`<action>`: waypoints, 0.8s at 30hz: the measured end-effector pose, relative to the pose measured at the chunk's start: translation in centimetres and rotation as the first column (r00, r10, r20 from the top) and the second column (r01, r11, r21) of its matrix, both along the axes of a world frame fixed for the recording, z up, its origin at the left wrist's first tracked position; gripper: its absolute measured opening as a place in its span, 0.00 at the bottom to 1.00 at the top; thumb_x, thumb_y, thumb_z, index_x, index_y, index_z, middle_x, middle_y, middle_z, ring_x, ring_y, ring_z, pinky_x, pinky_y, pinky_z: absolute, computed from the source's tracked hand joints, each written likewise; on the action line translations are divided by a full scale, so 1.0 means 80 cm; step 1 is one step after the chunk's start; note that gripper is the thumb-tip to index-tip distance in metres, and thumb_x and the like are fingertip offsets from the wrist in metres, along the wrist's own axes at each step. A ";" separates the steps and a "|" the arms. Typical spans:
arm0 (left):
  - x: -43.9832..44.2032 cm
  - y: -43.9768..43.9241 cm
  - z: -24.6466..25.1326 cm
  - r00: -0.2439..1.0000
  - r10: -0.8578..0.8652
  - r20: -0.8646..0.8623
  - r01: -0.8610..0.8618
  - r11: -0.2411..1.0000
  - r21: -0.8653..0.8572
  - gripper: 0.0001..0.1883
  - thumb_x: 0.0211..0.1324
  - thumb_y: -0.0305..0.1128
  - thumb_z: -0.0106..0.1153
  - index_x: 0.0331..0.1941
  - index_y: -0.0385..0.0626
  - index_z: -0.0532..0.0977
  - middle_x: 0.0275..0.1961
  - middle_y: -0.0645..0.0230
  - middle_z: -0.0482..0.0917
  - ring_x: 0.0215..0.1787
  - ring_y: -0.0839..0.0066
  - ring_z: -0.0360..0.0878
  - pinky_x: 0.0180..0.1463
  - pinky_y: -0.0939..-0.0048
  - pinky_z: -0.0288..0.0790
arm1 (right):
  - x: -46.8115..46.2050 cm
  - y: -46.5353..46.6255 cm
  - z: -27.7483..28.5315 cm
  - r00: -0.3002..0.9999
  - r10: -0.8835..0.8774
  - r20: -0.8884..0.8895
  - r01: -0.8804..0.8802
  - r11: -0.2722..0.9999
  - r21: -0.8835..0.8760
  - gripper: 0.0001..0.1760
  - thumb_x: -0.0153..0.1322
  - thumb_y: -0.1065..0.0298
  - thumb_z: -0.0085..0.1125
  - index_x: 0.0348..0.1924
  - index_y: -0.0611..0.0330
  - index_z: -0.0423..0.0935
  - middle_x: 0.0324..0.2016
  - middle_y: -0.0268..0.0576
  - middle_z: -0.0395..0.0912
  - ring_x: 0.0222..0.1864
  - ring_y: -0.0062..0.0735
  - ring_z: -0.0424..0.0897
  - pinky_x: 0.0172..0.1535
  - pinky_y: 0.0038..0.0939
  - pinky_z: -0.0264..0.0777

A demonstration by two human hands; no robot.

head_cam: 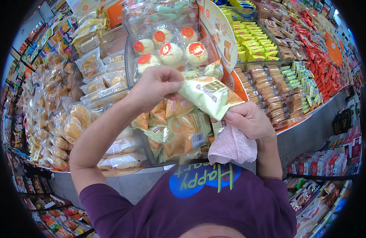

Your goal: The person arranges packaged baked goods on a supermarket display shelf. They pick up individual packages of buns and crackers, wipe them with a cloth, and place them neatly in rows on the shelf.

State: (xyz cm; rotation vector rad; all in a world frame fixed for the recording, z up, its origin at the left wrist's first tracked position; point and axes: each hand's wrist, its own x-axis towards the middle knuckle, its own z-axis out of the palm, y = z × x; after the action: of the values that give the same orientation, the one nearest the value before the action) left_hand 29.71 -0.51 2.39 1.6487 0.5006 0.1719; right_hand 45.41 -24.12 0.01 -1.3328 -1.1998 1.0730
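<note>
A pale green and orange snack packet (211, 92) is stretched between my two hands above a display bin. My left hand (159, 84) pinches its left end between thumb and fingers. The lower right corner is gripped by my right hand (247, 120), from which a pink terry cloth (235, 145) also hangs. Beneath the packet, the clear-walled bin holds a pile of similar orange and green packets (177, 134). Wrapped round white pastries (171, 53) with red labels fill the compartment just beyond my hands.
Wrapped breads (56, 119) are heaped at the left. Yellow packets (256, 41), rows of wrapped biscuit sticks (267, 92) and red packets (316, 56) occupy the right-hand bins. A curved printed divider (221, 32) rises beside the pastries. Stocked shelves (316, 205) stand at lower right.
</note>
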 end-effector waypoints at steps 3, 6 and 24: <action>-0.001 0.001 -0.002 0.985 0.075 0.153 -0.055 0.990 -0.131 0.06 0.56 0.20 0.60 0.38 0.34 0.78 0.37 0.65 0.82 0.33 0.77 0.84 0.39 0.76 0.78 | -0.002 0.000 0.001 1.000 -0.014 0.023 0.014 1.000 0.011 0.13 0.76 0.68 0.51 0.41 0.67 0.83 0.33 0.32 0.80 0.39 0.16 0.73 0.44 0.24 0.69; -0.004 0.011 -0.001 0.967 0.125 0.222 -0.095 0.985 -0.142 0.06 0.54 0.18 0.60 0.37 0.33 0.78 0.36 0.63 0.82 0.35 0.74 0.85 0.39 0.74 0.80 | -0.002 0.002 0.002 0.999 -0.024 0.027 0.024 1.000 0.002 0.13 0.75 0.68 0.51 0.42 0.68 0.82 0.34 0.32 0.80 0.41 0.17 0.74 0.46 0.25 0.69; -0.019 0.115 0.021 0.718 0.430 0.547 -0.481 0.875 -0.058 0.05 0.57 0.19 0.58 0.37 0.33 0.78 0.38 0.55 0.83 0.36 0.68 0.85 0.46 0.69 0.82 | 0.020 -0.019 0.008 0.959 -0.213 -0.189 0.241 0.961 0.138 0.14 0.73 0.71 0.48 0.41 0.73 0.80 0.32 0.45 0.83 0.34 0.24 0.80 0.40 0.25 0.75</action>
State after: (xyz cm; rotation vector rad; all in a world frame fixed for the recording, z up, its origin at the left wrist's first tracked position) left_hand 28.16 8.67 4.04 1.4406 0.4500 1.0263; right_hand 47.03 -25.63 0.69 -1.1946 -0.9569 0.8876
